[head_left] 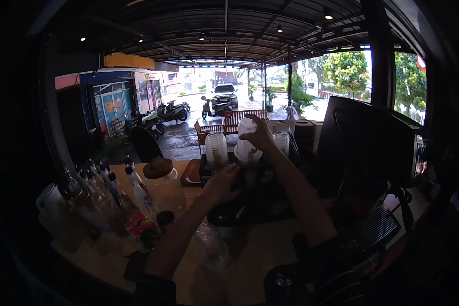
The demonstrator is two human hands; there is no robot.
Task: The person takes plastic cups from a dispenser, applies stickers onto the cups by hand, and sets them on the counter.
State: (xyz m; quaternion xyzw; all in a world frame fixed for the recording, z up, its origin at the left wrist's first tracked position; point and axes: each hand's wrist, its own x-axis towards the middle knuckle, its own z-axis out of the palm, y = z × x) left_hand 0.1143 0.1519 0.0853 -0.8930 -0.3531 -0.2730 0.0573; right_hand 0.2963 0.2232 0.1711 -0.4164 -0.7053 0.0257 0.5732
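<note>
Gripping with right hand (258,134) a cup stack (246,149) near the worktop's (257,245) far edge, between two other stacks (217,145); holding left hand (221,185) loosely open, nearer, with room before a clear cup (211,247).

Gripped cup stack: clear plastic cups (246,144), narrow end up and wide rim down, with the thumb and fingers of my right hand (261,135) around the upper part.
Left cup stack: nested, translucent, dark print on the side (217,149), upright, rims layered at the top; my left hand (220,184) is near its base, fingers spread.
Right cup stack: translucent plastic (280,138), upright, just beyond my right wrist, partly hidden.
</note>
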